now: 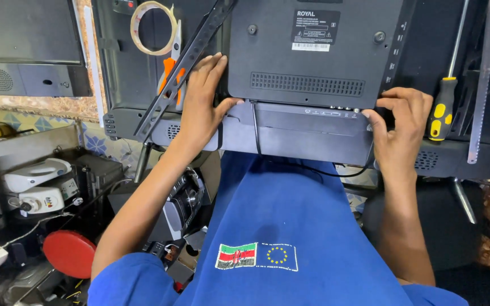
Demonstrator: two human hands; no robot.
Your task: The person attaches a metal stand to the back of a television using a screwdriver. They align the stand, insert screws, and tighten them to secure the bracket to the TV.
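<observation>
A flat-screen television (313, 62) lies face down across the top middle of the frame, its black back panel turned up toward the person in the blue shirt (279, 226). Both bare forearms reach up from the bottom of the picture, elbows spread, and meet the set at its lower edge. The left hand (202, 105) rests flat against the left side of the raised back cover, fingers stretched up and loosely together, thumb hooked right along the cover's bottom corner; it presses rather than clasps, palm open. The right hand (401, 127) is curled at the right end of the lower ledge, knuckles bent, fingertips tucked against the edge of the casing; it looks closed on that edge, though the fingertips are partly hidden, so I would not swear to it. A slotted metal bracket (185, 65) runs diagonally just left of the left hand, with orange-handled scissors (171, 71) under it and a roll of tape (153, 27) above. A yellow-and-black screwdriver (443, 107) lies just right of the right hand, a saw blade (480, 85) beside it.
</observation>
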